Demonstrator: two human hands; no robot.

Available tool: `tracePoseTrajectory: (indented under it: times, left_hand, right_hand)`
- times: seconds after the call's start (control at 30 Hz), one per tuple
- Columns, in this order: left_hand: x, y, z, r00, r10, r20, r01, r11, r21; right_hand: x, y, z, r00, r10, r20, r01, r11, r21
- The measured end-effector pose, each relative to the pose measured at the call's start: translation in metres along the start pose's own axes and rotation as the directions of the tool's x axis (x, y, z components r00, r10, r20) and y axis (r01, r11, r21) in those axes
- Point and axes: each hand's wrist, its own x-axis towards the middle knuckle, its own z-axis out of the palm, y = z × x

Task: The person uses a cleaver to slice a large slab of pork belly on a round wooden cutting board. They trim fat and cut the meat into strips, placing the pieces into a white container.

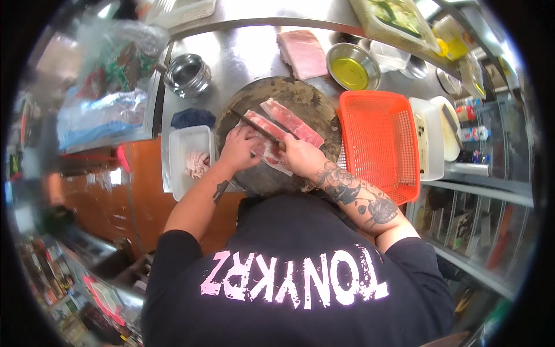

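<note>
A round, worn chopping block (286,91) stands before me with raw meat on it. My right hand (301,158) grips a knife (256,125), its dark blade slanting up to the left across the meat. Just beyond the blade lies one strip of pork (266,123), and a second strip (295,121) rests farther right. On the near side, my left hand (243,145) presses on a fatty piece of pork (272,154), fingers bent close to the blade. The hands cover part of this piece and the knife's handle.
A slab of pork belly (303,54) lies behind the block, beside a metal bowl of yellow liquid (351,71). An orange plastic basket (379,143) stands right. On the left are a white tub (190,139) with meat scraps, a dark cloth (193,118) and a glass jar (187,74).
</note>
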Motion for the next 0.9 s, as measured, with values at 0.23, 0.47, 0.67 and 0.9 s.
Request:
tracePoseTrajectory:
  times: [0.23,0.47,0.67,0.9]
  left_hand:
    - [0.001,0.007,-0.003,0.999,0.023,-0.041,-0.024,0.999,-0.033]
    - [-0.003,0.011,0.004,0.999,0.02,-0.04,-0.022,0.998,-0.05]
    - [-0.004,0.009,0.001,0.999,-0.032,-0.03,0.031,0.999,-0.023]
    - [-0.005,0.004,0.007,0.997,-0.013,-0.08,0.007,0.997,-0.072]
  right_hand:
    - [-0.022,-0.01,-0.009,0.997,0.048,0.058,-0.047,0.999,-0.016]
    - [-0.035,0.016,0.012,1.0,-0.022,0.022,0.023,0.999,-0.048]
    - [-0.033,0.013,0.007,0.999,-0.042,0.019,0.042,0.999,-0.014]
    - [-0.07,0.032,0.002,0.983,-0.123,-0.134,0.121,0.992,-0.023]
